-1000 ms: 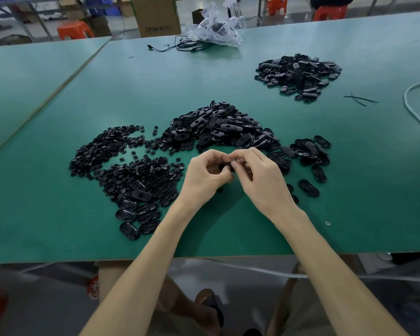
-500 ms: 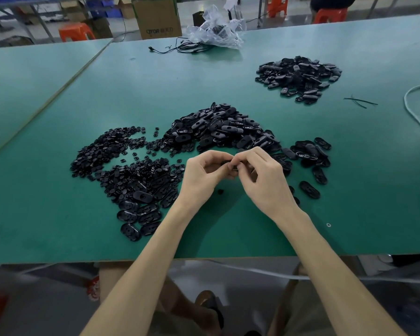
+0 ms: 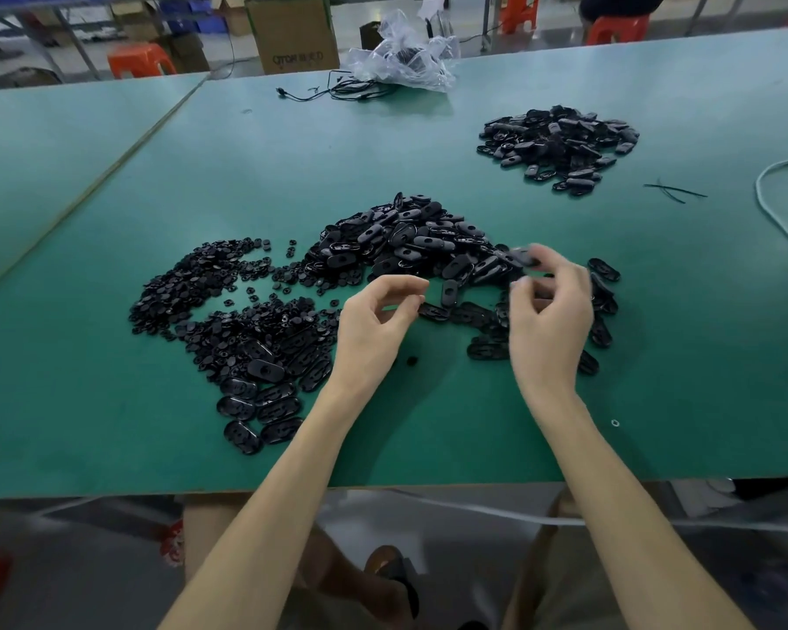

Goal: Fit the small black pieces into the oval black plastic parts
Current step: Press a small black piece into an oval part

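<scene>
My hands are apart over the green worktop [image 3: 110,402], which I read as the gap between one fitting and the next, not the pressing itself. My left hand [image 3: 376,325] hovers just right of the heap of small black plastic pieces [image 3: 210,293]. Its grip is loose, with the fingers half curled and the thumb and forefinger close, but green shows between them and I see nothing in it. My right hand [image 3: 551,325] is at the near right edge of the big heap of oval black plastic parts [image 3: 401,238] and is smeared with motion. A dark oval shape sits by its fingertips [image 3: 549,261], but I cannot tell whether that grip has it or it merely lies on the heap behind. More ovals lie scattered around that hand, and a separate far heap of ovals [image 3: 560,143] sits well apart at the right, likely the finished ones. One lone small black piece [image 3: 411,360] lies on the worktop between my wrists. Next, I judge, the left must pinch up a single small piece, the lone one being handiest. The right must bring an oval round with its hole facing me. With black on black, lining piece to hole will go largely by feel.
</scene>
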